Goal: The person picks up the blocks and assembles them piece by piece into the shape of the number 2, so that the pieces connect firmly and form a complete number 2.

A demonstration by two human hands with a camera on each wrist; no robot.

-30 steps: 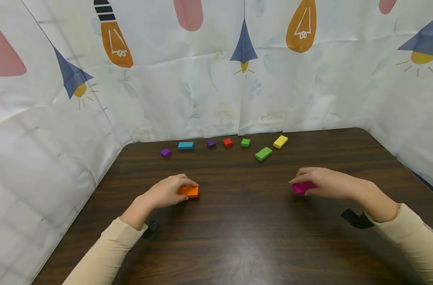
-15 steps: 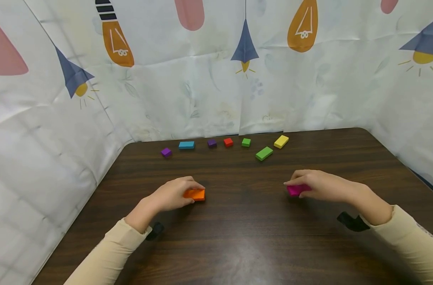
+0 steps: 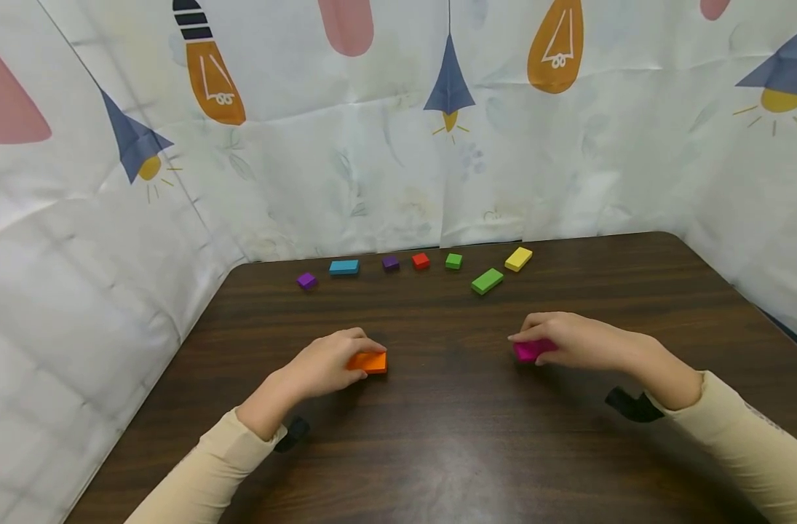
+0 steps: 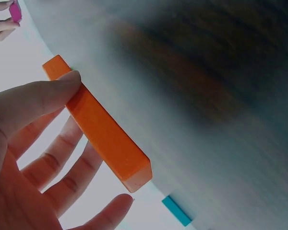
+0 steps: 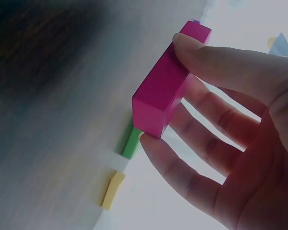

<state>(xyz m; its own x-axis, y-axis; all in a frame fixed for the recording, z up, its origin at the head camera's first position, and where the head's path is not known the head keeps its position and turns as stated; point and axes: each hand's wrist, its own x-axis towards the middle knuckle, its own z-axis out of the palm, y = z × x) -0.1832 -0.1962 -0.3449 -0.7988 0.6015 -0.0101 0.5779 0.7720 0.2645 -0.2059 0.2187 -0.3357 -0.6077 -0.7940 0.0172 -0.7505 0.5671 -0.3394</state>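
Two blocks (image 4: 105,134) (image 5: 156,88) — orange, magenta — between fingers (image 4: 48,163).

Soft glare on the near tabletop (image 3: 437,437)

A dark brown, wood-grained tabletop (image 3: 431,407) with rounded far corners fills the lower half of the head view. Near its far edge, around mid-frame, lie from left to right a purple block (image 3: 307,281), blue block (image 3: 343,268), dark purple block (image 3: 390,264), red block (image 3: 421,261), small green block (image 3: 453,261) and yellow block (image 3: 519,259). A longer green block (image 3: 487,281) lies below and between the last two.
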